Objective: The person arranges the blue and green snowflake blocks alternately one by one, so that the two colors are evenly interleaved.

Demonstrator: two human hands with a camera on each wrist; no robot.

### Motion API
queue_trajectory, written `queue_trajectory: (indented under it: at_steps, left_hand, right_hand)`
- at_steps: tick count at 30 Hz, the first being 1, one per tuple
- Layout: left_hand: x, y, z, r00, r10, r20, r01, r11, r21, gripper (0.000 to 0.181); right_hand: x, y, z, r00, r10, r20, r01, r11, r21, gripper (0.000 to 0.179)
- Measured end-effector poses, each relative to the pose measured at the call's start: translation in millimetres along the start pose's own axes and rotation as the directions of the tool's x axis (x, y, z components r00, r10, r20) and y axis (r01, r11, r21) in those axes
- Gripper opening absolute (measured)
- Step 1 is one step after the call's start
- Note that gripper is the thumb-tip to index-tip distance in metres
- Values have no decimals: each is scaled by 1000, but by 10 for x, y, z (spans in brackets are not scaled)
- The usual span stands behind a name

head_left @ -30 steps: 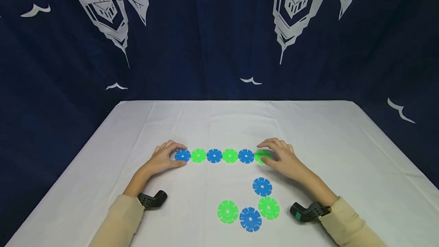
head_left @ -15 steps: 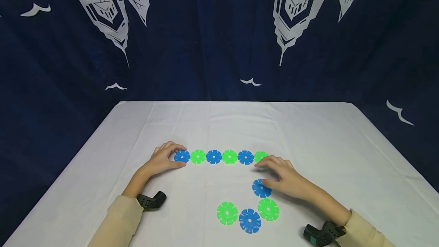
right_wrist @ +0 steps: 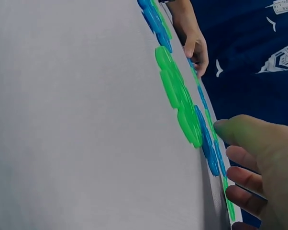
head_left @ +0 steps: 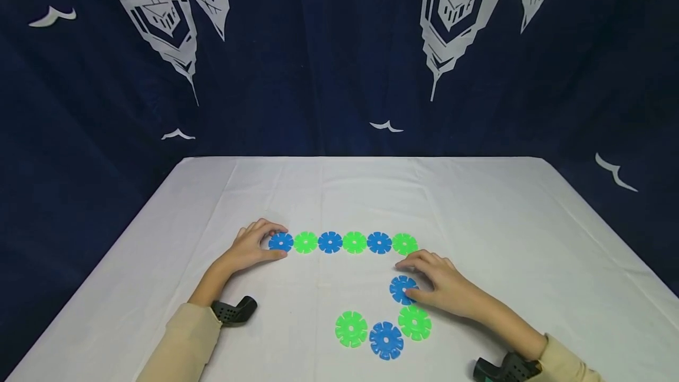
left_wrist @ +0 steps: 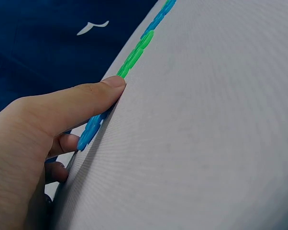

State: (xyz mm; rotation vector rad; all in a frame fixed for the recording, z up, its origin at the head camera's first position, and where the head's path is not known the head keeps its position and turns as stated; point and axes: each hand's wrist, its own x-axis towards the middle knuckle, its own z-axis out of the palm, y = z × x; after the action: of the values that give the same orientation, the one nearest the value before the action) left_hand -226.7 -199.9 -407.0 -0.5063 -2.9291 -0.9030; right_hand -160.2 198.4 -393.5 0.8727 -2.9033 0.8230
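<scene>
In the head view, your left hand (head_left: 254, 244) is curled round the left-end blue disc (head_left: 280, 241), thumb at its near edge and fingers at its far edge. From there a row runs rightward across the white cloth (head_left: 254, 341): a green disc (head_left: 305, 243), a blue disc (head_left: 330, 242), another green (head_left: 355, 242), another blue (head_left: 379, 243) and a last green (head_left: 405, 243). Your right hand (head_left: 445, 283) is loosely spread, thumb and fingers well apart, gripping nothing; its thumb overlaps the loose blue disc (head_left: 401, 287) below the row's right end, though you can't tell whether it touches. Nearer you lie a loose green disc (head_left: 415, 323), the nearest blue disc (head_left: 386, 341) and the leftmost loose green disc (head_left: 351, 329).

In your left wrist view, the thumb lies across the end blue disc, with a fingertip at its lower end and the row stretching away beyond.

In your right wrist view, your thumb and fingers are parted beside the loose blue disc, the row runs behind it, and your left hand shows at the top, against the dark blue curtain (right_wrist: 230, 28)
</scene>
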Motion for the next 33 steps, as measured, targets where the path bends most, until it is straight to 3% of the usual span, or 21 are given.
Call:
queue_trajectory:
  at_steps: [25, 33]
  left_hand:
    - [-4, -19, 1, 1000, -5, 5, 5, 1000, -12, 51]
    - [-4, -19, -5, 1000, -1, 4, 1, 1000, -5, 51]
  right_hand:
    - [-10, 9, 67, 1000, -26, -11, 26, 999, -33, 30]
    - [-5, -19, 0, 997, 0, 77, -15, 981, 194, 31]
